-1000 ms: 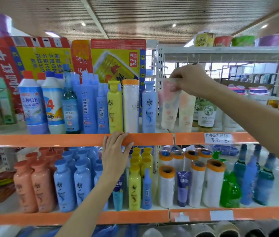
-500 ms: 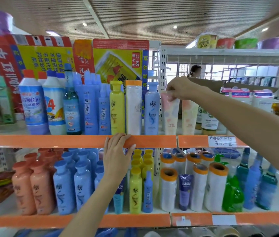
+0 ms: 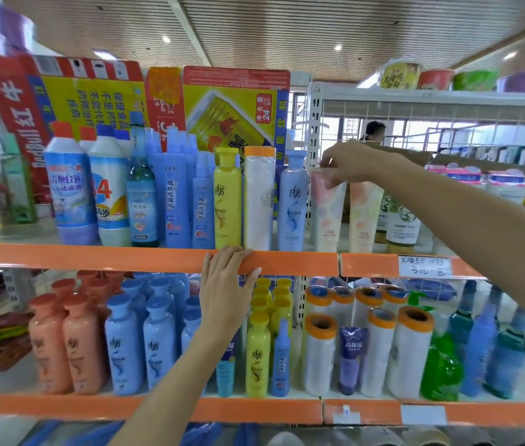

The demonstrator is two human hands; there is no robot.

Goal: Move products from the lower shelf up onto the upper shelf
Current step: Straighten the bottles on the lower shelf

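**Operator:** Report the near field.

**Monitor:** Your left hand [image 3: 226, 291] rests on the orange front edge of the upper shelf [image 3: 145, 259], close to the joint between the two shelf sections. The fingers are straight and laid over the edge strip; they grasp nothing. Behind and below the hand, the lower shelf [image 3: 254, 410] carries peach bottles [image 3: 68, 342] toward its left end, then blue bottles [image 3: 140, 346], yellow bottles [image 3: 258, 355], orange-capped rolls [image 3: 320, 352] and green bottles [image 3: 441, 368] toward its right end.

**Operator:** And the right hand?

**Monitor:** Your right hand [image 3: 356, 162] is above the right section of the upper shelf. Thumb and fingertips pinch the top seam of a pink tube [image 3: 325, 207].

**Operator:** Where does the pink tube stand?

**Monitor:** Upright, cap end down, at the front edge of the upper shelf, just right of the white upright post. A second, similar tube [image 3: 364, 214] stands just beside it on the right. Whether the held tube's cap rests fully on the shelf cannot be told.

**Operator:** Neighbouring stock on the upper shelf?

**Monitor:** Left of the post, along the front edge: a pale blue bottle [image 3: 293, 201], a wrapped roll [image 3: 258, 197], a yellow bottle [image 3: 227, 197]. Red-and-yellow cartons [image 3: 222, 107] stand along the back edge.
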